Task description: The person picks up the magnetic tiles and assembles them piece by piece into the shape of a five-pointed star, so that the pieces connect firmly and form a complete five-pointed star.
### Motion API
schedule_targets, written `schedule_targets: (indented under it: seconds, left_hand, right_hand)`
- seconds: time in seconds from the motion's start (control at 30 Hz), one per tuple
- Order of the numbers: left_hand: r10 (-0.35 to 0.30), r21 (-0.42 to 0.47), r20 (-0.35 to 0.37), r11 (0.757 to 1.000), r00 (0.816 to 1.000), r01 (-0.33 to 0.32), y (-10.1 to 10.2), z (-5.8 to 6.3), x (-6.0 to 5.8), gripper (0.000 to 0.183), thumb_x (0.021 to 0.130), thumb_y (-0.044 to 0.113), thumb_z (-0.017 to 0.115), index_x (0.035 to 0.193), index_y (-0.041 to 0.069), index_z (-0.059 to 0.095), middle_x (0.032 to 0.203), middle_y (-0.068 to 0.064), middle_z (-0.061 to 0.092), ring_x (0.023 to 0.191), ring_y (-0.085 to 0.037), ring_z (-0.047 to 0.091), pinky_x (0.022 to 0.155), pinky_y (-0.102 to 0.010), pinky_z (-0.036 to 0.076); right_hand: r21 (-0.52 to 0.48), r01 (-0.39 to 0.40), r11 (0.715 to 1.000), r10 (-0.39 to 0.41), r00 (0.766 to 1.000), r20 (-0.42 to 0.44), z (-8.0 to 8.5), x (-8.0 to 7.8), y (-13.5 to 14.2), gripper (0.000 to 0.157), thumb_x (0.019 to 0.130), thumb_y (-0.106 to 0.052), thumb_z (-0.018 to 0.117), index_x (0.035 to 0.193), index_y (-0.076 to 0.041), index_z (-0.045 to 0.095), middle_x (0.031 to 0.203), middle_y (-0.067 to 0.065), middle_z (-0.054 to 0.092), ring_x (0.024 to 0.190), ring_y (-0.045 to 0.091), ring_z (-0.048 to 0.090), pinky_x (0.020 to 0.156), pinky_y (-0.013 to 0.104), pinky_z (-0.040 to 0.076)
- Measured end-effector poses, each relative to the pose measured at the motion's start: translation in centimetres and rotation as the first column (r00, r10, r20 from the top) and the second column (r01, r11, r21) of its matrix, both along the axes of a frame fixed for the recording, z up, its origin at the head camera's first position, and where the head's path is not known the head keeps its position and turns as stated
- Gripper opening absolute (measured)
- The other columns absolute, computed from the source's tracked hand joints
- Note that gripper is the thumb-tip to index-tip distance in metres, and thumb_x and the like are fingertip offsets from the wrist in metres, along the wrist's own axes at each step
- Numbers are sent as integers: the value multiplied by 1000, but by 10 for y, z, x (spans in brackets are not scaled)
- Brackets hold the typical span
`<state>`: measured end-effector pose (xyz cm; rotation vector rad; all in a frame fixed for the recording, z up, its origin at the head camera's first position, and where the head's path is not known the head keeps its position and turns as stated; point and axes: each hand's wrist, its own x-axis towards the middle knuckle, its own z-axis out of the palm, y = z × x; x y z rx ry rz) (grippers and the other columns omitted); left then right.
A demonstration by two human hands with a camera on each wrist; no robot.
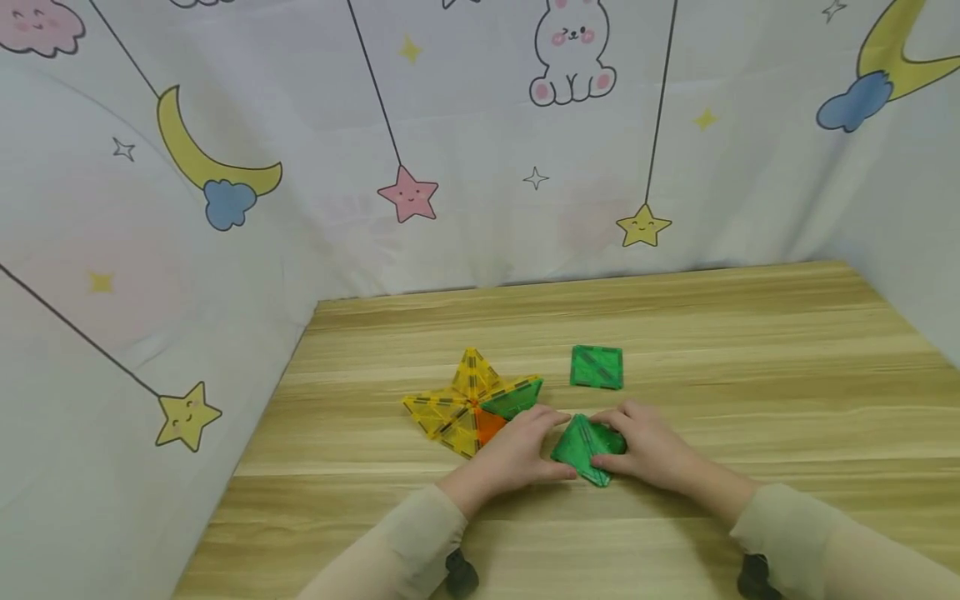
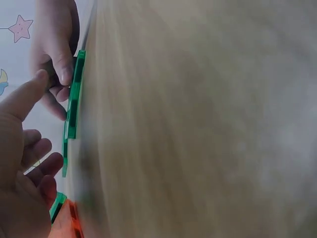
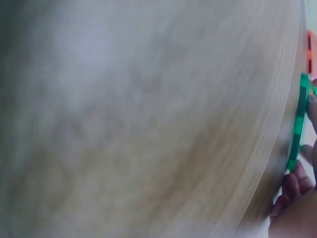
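Note:
Translucent green magnetic tiles (image 1: 579,451) lie between the two hands in the head view, some overlapping, at the table's middle. My right hand (image 1: 651,448) pinches one of them, its thumb over the near face and its fingers at the far side. Edge-on, a green tile (image 2: 75,96) shows under that thumb in the left wrist view. My left hand (image 1: 516,457) curves loosely at the left of these tiles, thumb and fingers apart. Beside it lies a star-like figure of yellow tiles (image 1: 437,410) with one orange tile (image 1: 489,425) and a green part (image 1: 514,400).
A green square (image 1: 597,367), crossed by a diagonal seam, lies behind the hands on the wooden table (image 1: 750,350). White cloth (image 1: 480,242) printed with stars, moons and a rabbit hangs along the back and sides.

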<state>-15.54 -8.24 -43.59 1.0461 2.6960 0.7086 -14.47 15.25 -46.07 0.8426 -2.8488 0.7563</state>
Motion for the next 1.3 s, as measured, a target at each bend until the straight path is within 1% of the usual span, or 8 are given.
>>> schedule_targets:
  seconds: [0.1, 0.2, 0.3, 0.47, 0.67, 0.83, 1.1, 1.3]
  left_hand:
    - [1, -11, 55, 1000, 998, -1, 2, -3, -1, 75, 79, 46, 72, 139, 11, 44, 132, -3, 46, 119, -16, 45, 97, -31, 39]
    - [17, -24, 83, 1000, 996, -15, 3, -5, -1, 79, 78, 47, 73, 140, 10, 42, 133, -6, 45, 119, -17, 45, 98, -31, 38]
    - [30, -31, 92, 999, 995, -27, 3, -7, -3, 82, 76, 47, 74, 141, 9, 42, 131, -6, 45, 118, -16, 45, 97, -30, 38]
    - [12, -34, 77, 999, 997, -10, 4, -10, -3, 82, 77, 45, 75, 141, 7, 42, 126, -6, 44, 113, -15, 45, 95, -27, 39]
    - [44, -60, 33, 997, 999, -42, 9, -11, 0, 79, 76, 42, 76, 139, 7, 44, 120, -5, 45, 106, -14, 47, 91, -25, 41]
    - [64, -87, 23, 994, 998, -61, 13, -10, 0, 77, 76, 43, 76, 138, 7, 46, 116, -4, 45, 101, -14, 46, 88, -24, 41]
    - [89, -121, 54, 989, 995, -82, 16, -8, -1, 77, 76, 43, 76, 137, 6, 46, 117, -5, 44, 104, -17, 45, 89, -27, 40]
    - [82, -90, 96, 993, 992, -73, 15, -8, -2, 77, 74, 40, 79, 135, 7, 46, 121, -5, 44, 108, -18, 42, 91, -27, 38]
  right_hand:
    - [-8, -5, 1000, 6, 999, 43, -1, 1, 2, 62, 76, -47, 74, 121, -6, 59, 96, 0, 51, 86, 15, 47, 73, 35, 41]
    - [-9, -35, 999, 36, 995, 94, 0, 0, 7, 74, 73, -53, 73, 126, -4, 55, 104, 1, 51, 95, 18, 48, 80, 40, 43]
    - [-4, -86, 996, 86, 987, 138, 3, -1, 13, 83, 71, -57, 73, 131, -4, 51, 109, 2, 49, 101, 20, 47, 85, 43, 42]
    - [15, -139, 990, 135, 977, 166, 6, -3, 18, 87, 71, -59, 71, 133, -2, 49, 108, 0, 47, 98, 16, 45, 84, 38, 42]
    - [24, -131, 991, 126, 979, 162, 7, -4, 16, 86, 71, -57, 73, 131, 0, 51, 105, -1, 47, 96, 15, 44, 81, 35, 42]
    - [34, -124, 992, 119, 984, 135, 6, -4, 15, 83, 70, -54, 76, 129, 0, 53, 103, -2, 48, 94, 15, 45, 80, 35, 41]
    - [21, -128, 992, 125, 986, 107, 5, -4, 11, 79, 69, -51, 78, 125, -1, 56, 102, -3, 50, 93, 14, 45, 80, 33, 41]
    - [-11, -140, 990, 140, 988, 63, 2, -3, 9, 78, 67, -54, 78, 120, -1, 57, 104, -1, 52, 96, 15, 46, 81, 36, 42]
